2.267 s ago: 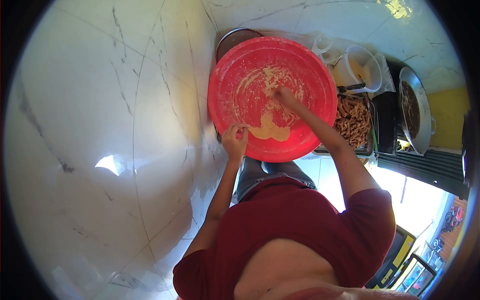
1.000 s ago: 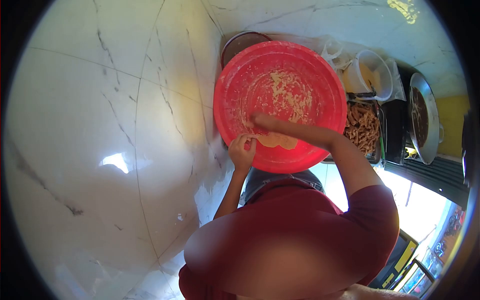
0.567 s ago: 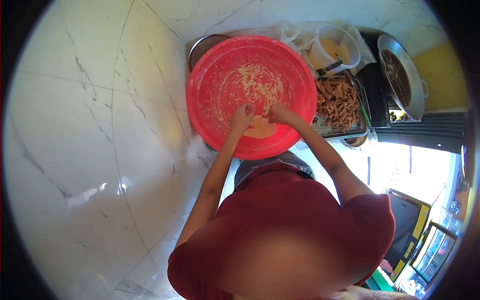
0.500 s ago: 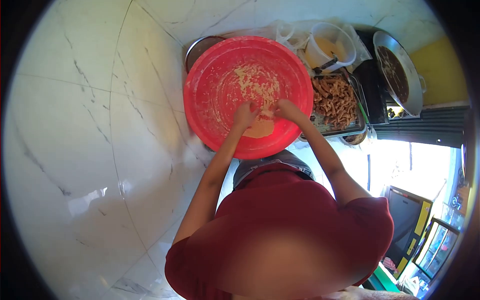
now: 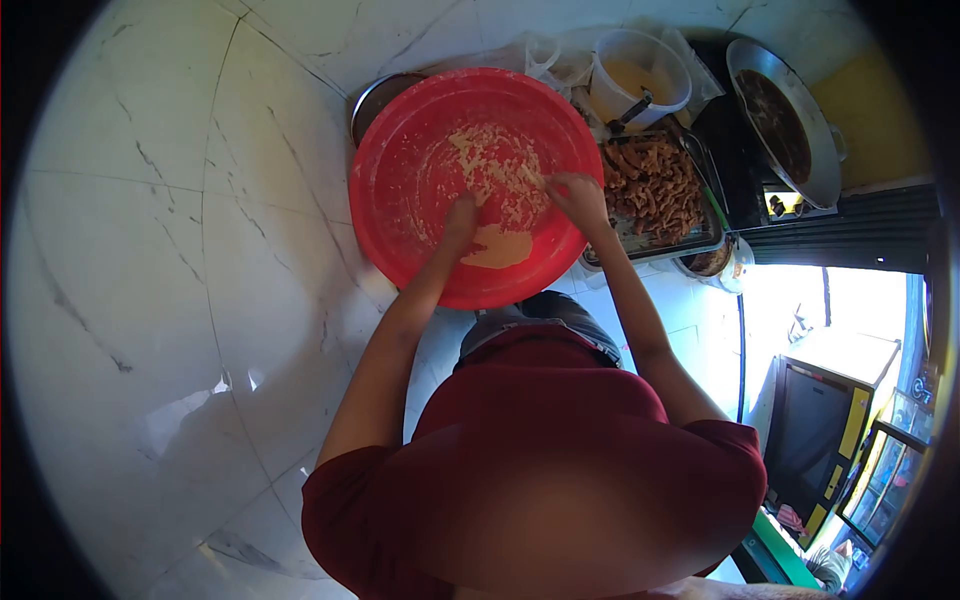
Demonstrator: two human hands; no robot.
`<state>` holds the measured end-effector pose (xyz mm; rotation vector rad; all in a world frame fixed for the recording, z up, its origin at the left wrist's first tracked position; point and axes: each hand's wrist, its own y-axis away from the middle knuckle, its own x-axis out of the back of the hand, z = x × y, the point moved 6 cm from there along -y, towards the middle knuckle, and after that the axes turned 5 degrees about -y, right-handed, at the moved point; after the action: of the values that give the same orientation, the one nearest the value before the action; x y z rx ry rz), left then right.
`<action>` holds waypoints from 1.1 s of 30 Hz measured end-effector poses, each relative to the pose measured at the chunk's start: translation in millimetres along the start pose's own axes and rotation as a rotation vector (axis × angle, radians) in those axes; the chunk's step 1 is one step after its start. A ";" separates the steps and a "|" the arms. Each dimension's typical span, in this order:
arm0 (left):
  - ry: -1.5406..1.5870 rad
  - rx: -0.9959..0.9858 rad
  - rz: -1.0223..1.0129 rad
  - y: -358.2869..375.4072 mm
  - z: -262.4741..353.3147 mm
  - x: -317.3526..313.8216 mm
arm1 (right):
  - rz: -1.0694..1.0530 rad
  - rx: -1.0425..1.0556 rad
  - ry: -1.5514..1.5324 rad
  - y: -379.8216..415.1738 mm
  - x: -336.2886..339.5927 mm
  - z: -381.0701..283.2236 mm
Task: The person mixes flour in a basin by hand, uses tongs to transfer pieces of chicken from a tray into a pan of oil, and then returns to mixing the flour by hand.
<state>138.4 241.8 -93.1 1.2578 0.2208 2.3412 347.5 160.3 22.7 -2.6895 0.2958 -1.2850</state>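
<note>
A large red plastic basin (image 5: 385, 215) stands in front of me, holding scattered pale, floury pieces (image 5: 505, 165) and a smooth patch of tan powder (image 5: 500, 248). My left hand (image 5: 462, 218) reaches down into the basin at the near edge of the pieces; its fingers are mostly hidden behind the back of the hand. Over the right part of the basin, my right hand (image 5: 577, 197) has its fingers pinched together, with a pale bit at their tips too small to name.
Right of the basin lies a tray (image 5: 650, 250) heaped with brown strips (image 5: 655, 195). Behind it stands a white bucket (image 5: 610, 95) of yellowish liquid. A wide metal pan (image 5: 825, 155) of dark liquid sits farther right. A round metal rim (image 5: 362, 110) shows behind the basin.
My hands have moved apart: the left went down into the pieces, while the right shifted toward the basin's right side. The whole view has shifted slightly.
</note>
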 end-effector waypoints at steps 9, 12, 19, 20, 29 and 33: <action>0.114 -0.130 -0.197 18.5 -5.2 -39.0 | 0.052 -0.033 -0.052 1.0 3.7 -2.5; -0.174 -0.533 -0.209 21.6 -2.1 -74.3 | 0.057 -0.025 -0.065 1.9 4.1 -2.7; -0.111 -0.330 -0.338 43.8 22.8 -76.0 | 0.093 -0.029 -0.112 1.9 6.5 -5.6; -0.143 -0.332 -0.316 47.1 28.4 -74.3 | 0.097 -0.026 -0.120 1.6 7.3 -6.1; 0.093 -0.229 -0.651 37.0 25.5 -98.7 | 0.096 -0.046 -0.160 -0.6 6.8 -1.6; 0.198 -0.288 -0.670 38.7 27.0 -76.1 | 0.095 -0.062 -0.169 0.2 7.1 -0.5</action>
<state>183.5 169.7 -120.7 0.6713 0.3012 1.8238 351.4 158.4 28.3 -2.7758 0.4421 -1.0315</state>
